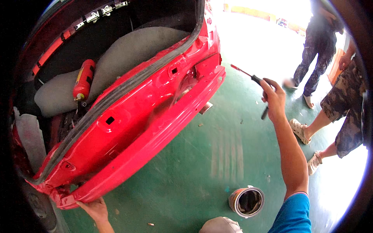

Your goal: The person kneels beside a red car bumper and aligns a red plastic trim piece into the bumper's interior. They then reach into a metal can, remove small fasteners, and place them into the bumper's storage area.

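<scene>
Red car rear panel (147, 116), red fire extinguisher (84, 80), green floor (202, 163), blue sleeve (293, 213).

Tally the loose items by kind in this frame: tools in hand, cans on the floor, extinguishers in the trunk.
Black-handled screwdriver with red shaft, in the right hand: 1
Open round metal can on the green floor: 1
Red cylindrical fire extinguisher in the trunk: 1
Total: 3

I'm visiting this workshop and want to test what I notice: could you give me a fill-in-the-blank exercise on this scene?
1. The right hand holds a ____ with a red shaft.
2. The left hand touches the lower edge of the ____ car body.
3. A red ____ lies in the open trunk.
4. An open metal can stands on the ____ floor.

Missing words: screwdriver; red; fire extinguisher; green
</scene>
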A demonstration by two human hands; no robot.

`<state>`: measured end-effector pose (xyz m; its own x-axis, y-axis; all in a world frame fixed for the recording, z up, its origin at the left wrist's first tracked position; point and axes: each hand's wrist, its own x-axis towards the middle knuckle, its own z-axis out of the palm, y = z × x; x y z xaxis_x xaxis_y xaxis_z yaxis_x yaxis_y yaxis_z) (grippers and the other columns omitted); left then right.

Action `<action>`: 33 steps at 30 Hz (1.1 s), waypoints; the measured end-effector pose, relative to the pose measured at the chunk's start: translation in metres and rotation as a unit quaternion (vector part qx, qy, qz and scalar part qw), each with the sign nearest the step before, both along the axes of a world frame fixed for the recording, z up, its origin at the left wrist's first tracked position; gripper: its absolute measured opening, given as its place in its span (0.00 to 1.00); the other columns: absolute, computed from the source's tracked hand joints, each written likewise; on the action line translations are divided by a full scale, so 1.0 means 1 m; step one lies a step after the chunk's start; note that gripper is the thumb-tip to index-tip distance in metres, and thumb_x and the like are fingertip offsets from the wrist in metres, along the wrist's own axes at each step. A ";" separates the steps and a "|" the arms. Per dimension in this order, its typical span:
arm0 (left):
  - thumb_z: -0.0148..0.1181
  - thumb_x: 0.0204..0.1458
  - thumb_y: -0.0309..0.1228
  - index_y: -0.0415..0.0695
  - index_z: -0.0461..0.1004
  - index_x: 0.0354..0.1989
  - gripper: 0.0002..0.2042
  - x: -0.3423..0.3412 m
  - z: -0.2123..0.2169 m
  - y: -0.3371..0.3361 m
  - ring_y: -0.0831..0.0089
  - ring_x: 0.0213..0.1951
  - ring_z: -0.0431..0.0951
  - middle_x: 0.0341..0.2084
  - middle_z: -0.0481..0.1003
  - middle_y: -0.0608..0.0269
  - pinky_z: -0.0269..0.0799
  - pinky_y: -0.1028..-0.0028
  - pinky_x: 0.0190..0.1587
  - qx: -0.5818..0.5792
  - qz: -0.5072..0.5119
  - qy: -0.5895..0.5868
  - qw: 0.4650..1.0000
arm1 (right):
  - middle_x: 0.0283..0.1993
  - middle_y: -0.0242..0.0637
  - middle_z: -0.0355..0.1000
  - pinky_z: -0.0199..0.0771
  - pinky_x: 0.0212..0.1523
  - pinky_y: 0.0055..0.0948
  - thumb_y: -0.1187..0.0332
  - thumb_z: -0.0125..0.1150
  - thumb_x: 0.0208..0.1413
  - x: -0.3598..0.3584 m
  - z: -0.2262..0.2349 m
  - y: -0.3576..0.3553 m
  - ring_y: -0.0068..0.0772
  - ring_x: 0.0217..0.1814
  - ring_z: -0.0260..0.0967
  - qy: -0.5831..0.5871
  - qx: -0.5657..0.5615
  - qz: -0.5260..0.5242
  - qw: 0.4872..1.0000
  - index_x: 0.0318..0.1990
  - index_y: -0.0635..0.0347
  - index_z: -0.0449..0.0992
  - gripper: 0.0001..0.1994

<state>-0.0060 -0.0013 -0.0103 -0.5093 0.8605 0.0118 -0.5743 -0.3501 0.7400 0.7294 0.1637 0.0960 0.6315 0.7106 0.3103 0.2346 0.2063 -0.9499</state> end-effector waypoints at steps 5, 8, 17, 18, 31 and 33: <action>0.59 0.57 0.63 0.50 0.63 0.71 0.39 0.008 -0.001 0.009 0.66 0.65 0.71 0.67 0.70 0.65 0.70 0.62 0.66 -0.001 0.028 -0.050 0.998 | 0.33 0.39 0.79 0.72 0.33 0.28 0.54 0.69 0.57 -0.020 0.050 0.059 0.26 0.31 0.72 -0.142 -0.015 -0.036 0.989 0.53 0.65 0.82 0.24; 0.60 0.57 0.62 0.51 0.62 0.72 0.40 0.010 -0.002 0.012 0.64 0.67 0.69 0.68 0.68 0.64 0.68 0.60 0.68 0.026 0.027 -0.047 0.998 | 0.42 0.50 0.83 0.77 0.46 0.36 0.51 0.69 0.53 -0.023 0.077 0.087 0.40 0.43 0.80 -0.256 -0.006 -0.035 0.966 0.47 0.65 0.84 0.24; 0.60 0.58 0.60 0.50 0.59 0.74 0.40 -0.002 -0.006 0.007 0.61 0.68 0.67 0.70 0.65 0.62 0.65 0.57 0.70 0.049 0.040 -0.046 0.997 | 0.36 0.44 0.80 0.76 0.38 0.34 0.51 0.70 0.53 -0.008 0.089 0.085 0.35 0.35 0.76 -0.247 -0.034 -0.086 0.965 0.45 0.64 0.85 0.24; 0.61 0.57 0.60 0.49 0.60 0.73 0.40 0.004 -0.006 0.008 0.61 0.68 0.67 0.68 0.67 0.62 0.64 0.58 0.70 0.049 0.035 -0.035 0.998 | 0.33 0.41 0.79 0.74 0.36 0.32 0.51 0.71 0.53 0.001 0.074 0.082 0.32 0.33 0.74 -0.177 -0.044 -0.082 0.980 0.46 0.64 0.85 0.24; 0.67 0.39 0.71 0.52 0.69 0.66 0.49 0.041 0.016 0.010 0.52 0.66 0.69 0.66 0.69 0.58 0.67 0.49 0.66 -0.065 0.059 0.105 0.991 | 0.30 0.34 0.73 0.75 0.35 0.32 0.59 0.62 0.64 0.056 -0.201 -0.036 0.29 0.27 0.71 0.354 -0.048 0.136 0.924 0.41 0.61 0.77 0.13; 0.63 0.51 0.64 0.50 0.63 0.70 0.43 0.037 0.015 0.017 0.58 0.66 0.69 0.68 0.68 0.59 0.65 0.58 0.69 -0.042 0.113 0.039 0.992 | 0.32 0.35 0.75 0.76 0.35 0.32 0.64 0.62 0.63 0.048 -0.229 -0.072 0.29 0.29 0.73 0.242 -0.162 0.105 0.951 0.53 0.69 0.77 0.18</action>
